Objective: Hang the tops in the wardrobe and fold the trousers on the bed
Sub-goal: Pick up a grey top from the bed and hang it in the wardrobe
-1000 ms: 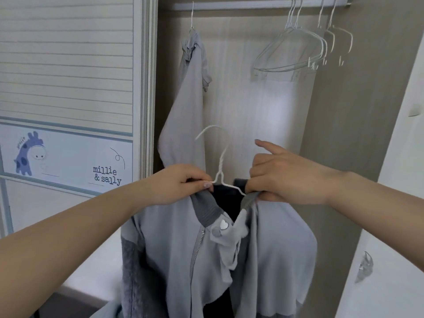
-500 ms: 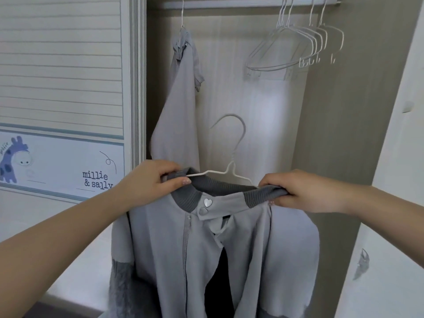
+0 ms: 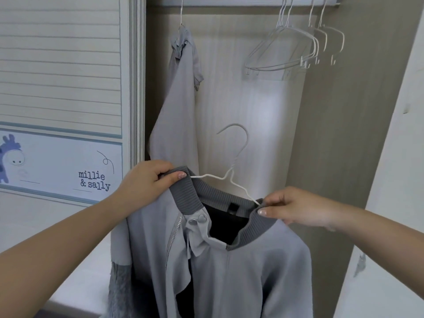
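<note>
The left hand (image 3: pixel 146 182) and the right hand (image 3: pixel 296 208) each pinch one end of the ribbed collar of the grey jacket (image 3: pixel 229 260), fingers curled on the fabric, in front of the open wardrobe. The white hanger (image 3: pixel 231 173) sits inside the collar with its hook pointing up between both hands. The rail (image 3: pixel 229 1) is well above, between a hung grey top (image 3: pixel 181 99) and the empty hangers (image 3: pixel 296 49), so I think the jacket must go straight up.

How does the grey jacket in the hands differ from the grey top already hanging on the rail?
The grey jacket is off the rail: the left hand and right hand pinch its collar, and its hanger's hook is free. The grey top hangs from the rail by its own hanger, untouched. The jacket faces the camera, with a dark ribbed collar and a zip showing; the top hangs edge-on and plain. Both are light grey, on white wire hangers.
</note>
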